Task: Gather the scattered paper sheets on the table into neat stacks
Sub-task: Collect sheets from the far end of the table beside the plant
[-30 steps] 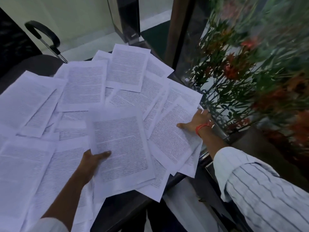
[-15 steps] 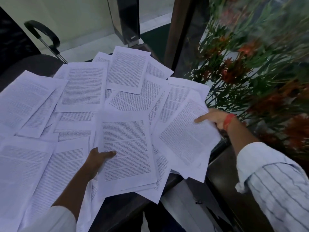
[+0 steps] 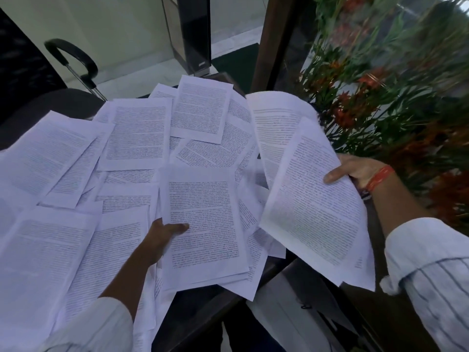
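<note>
**My hands are picking up papers**

I am looking down at lots of papers (image 3: pixel 137 138) lying all over a dark table (image 3: pixel 203 308). They are filling the left and middle of the frame, and many are lying on top of each other.

My right hand (image 3: pixel 355 171) is at the right side of the frame. It is gripping a bunch (image 3: pixel 312 199) of a few sheets, with my thumb pressing on top and my other fingers hiding under the paper. The bunch is lifted up off the table and is bending. Its low end is hanging out past the table edge. I am wearing an orange band (image 3: pixel 379 177) on that wrist, and a striped sleeve (image 3: pixel 431 280) is showing at the lower right.

My left hand (image 3: pixel 162 237) is in the lower middle of the frame. It is holding the left edge of a small pile (image 3: pixel 203 219), with my thumb lying on the top sheet. The other fingers are tucked under, so I cannot see them.

A plant (image 3: pixel 380 97) with red flowers is standing at the upper right. A black chair arm (image 3: pixel 73 59) is sitting at the upper left.
</note>
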`<state>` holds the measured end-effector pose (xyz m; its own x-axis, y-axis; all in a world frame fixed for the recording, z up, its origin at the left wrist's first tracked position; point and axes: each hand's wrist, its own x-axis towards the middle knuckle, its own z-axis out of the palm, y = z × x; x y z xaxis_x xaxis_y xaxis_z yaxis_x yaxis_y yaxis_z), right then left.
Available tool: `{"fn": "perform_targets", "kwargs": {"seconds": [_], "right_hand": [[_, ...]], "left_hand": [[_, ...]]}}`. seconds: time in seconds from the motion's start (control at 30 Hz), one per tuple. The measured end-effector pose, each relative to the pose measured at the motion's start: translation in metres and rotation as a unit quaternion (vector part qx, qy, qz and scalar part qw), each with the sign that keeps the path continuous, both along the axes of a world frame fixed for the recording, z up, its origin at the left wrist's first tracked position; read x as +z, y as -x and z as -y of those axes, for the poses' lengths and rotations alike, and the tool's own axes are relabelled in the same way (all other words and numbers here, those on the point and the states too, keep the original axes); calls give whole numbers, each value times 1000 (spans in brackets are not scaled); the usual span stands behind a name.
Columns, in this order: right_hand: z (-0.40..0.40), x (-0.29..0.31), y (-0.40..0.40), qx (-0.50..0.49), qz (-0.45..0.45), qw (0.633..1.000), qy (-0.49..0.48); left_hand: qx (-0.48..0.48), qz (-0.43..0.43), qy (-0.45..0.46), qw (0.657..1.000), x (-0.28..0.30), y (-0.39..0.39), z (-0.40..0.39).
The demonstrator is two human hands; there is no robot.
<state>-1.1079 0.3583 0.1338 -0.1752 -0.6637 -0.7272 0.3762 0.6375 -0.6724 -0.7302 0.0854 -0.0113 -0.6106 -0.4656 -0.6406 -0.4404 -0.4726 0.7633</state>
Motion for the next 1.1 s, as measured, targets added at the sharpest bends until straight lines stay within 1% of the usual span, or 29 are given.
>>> {"fn": "perform_targets", "kwargs": {"seconds": [0.17, 0.27, 0.4, 0.5, 0.57, 0.63, 0.67, 0.7, 0.77, 0.8, 0.87, 0.93, 0.97, 1.03, 1.1], "right_hand": [[46, -9, -38, 91, 55, 993, 58], [74, -19, -62, 126, 80, 985, 93], [107, -24, -96, 161, 143, 963, 162], [122, -30, -116, 165, 168, 957, 169], [129, -38, -123, 163, 168, 961, 146], [136, -47, -129, 184, 117, 972, 90], [139, -52, -132, 202, 73, 975, 57], [143, -58, -133, 220, 26, 975, 19], [151, -69, -137, 249, -69, 965, -49], [155, -74, -139, 263, -121, 954, -76], [162, -88, -144, 272, -207, 933, -109], [168, -96, -154, 263, -254, 925, -108], [170, -97, -159, 255, -261, 925, -104], [171, -102, -167, 247, -277, 923, -98], [171, -106, -169, 244, -334, 906, -94]], "left_hand": [[14, 20, 4, 1000, 0, -11, 4], [44, 42, -26, 998, -1, -21, 7], [81, 71, -57, 993, -7, -35, 10], [125, 67, -72, 987, -6, -44, 8], [147, 56, -94, 983, -8, -50, 11], [94, -18, -218, 971, -1, -57, 15], [61, -71, -249, 964, 2, -59, 12], [55, -90, -252, 962, 3, -59, 11], [116, -19, -192, 974, 4, -57, 10], [154, -15, -161, 975, 6, -58, 8], [148, -47, -154, 976, 5, -55, 10], [150, -52, -187, 969, -2, -61, 15], [147, -40, -181, 972, -5, -62, 17], [111, -4, -102, 989, -11, -60, 16], [113, 33, -25, 993, -19, -60, 14]]}}
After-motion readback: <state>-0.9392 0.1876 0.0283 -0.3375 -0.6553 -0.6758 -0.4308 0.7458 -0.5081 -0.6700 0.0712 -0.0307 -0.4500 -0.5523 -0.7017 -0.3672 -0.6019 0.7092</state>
